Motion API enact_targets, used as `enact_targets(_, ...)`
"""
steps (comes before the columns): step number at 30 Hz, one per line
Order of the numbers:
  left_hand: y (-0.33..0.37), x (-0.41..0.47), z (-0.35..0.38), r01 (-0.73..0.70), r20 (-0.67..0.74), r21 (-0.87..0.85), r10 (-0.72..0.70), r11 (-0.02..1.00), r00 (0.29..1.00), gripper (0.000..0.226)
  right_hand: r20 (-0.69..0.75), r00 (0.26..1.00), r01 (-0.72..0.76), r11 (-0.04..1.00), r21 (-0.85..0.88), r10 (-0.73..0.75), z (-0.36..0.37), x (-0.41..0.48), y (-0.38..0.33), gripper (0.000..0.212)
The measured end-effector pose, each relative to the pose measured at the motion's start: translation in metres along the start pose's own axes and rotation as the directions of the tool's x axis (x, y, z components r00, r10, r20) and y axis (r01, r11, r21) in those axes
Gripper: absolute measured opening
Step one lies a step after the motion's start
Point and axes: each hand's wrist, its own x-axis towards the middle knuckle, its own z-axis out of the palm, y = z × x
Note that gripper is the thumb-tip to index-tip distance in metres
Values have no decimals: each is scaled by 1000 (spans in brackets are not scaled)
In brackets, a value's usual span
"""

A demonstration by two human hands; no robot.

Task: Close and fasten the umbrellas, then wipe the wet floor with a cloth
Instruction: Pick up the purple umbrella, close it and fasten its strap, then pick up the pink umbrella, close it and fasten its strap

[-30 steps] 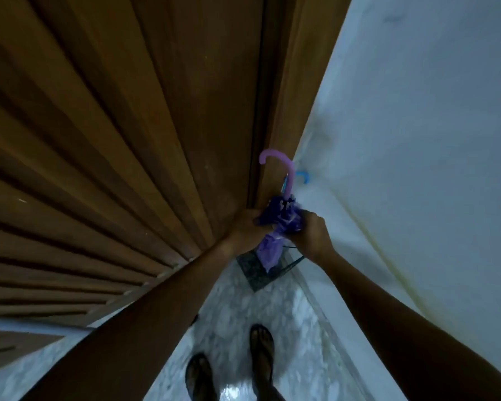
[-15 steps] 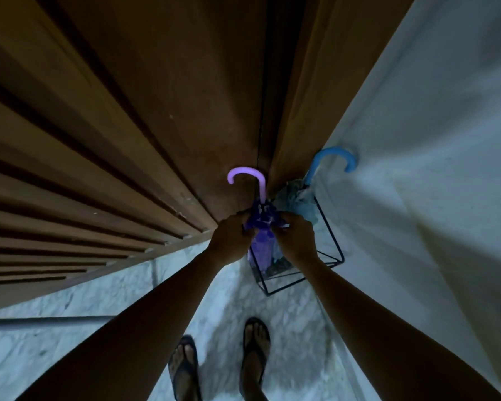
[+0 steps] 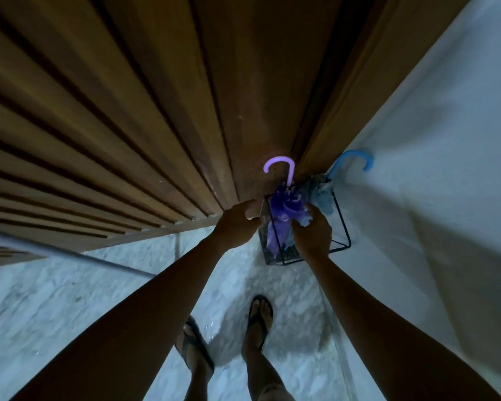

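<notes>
Looking straight down here: two feet in dark flip-flops (image 3: 259,315) on a pale marbled floor (image 3: 70,314), with a few shiny glints on the floor between the feet. Both bare forearms reach forward from the bottom of the view.

The left hand (image 3: 237,224) sits just left of a black wire stand (image 3: 343,227). Its thumb and fingers are apart in a loose curve, and as far as I can see that grip has nothing in it. Can't tell whether the fingertips touch the stand's wire or just come close.

The right hand (image 3: 311,231) is over the stand, fingers curled in a tight grip on the bunched canopy of the purple umbrella (image 3: 284,206). That one is folded and stands in the left part of the stand, tip down on the floor and lilac hook handle up. Whether its strap is fastened I honestly can't make out, too dark and blurry.

Just to the right of it, in the same stand, is the blue umbrella (image 3: 321,192), also folded, hook handle up and leaning toward the white wall (image 3: 417,140).

Behind everything are wooden slats (image 3: 128,125), and the stand is tucked into the corner where they meet the wall
</notes>
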Motion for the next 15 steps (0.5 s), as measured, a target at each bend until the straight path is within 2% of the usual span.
enact_targets(3,-15,-59,-40,60,-65,-25,-61,998,996,44,94,996,-13,1000,26,10,-1,-46,-34,33)
enact_targets(5,-32,-103,-71,94,-140,-119,-110,988,984,34,188,981,47,998,31,-52,7,-77,-62,26)
enact_targets(7,-56,-150,-101,109,-231,-198,-154,974,961,23,316,943,95,995,35,-101,21,-114,-94,31)
enact_targets(10,-101,-240,-140,127,-345,-298,-231,946,910,19,371,901,215,974,64,-224,56,-183,-139,29)
enact_targets(12,-145,-308,-158,112,-447,-397,-299,911,843,14,478,827,282,954,103,-296,88,-242,-167,25)
enact_targets(15,-218,-422,-169,77,-548,-519,-400,852,735,18,640,667,368,916,162,-381,142,-352,-196,19)
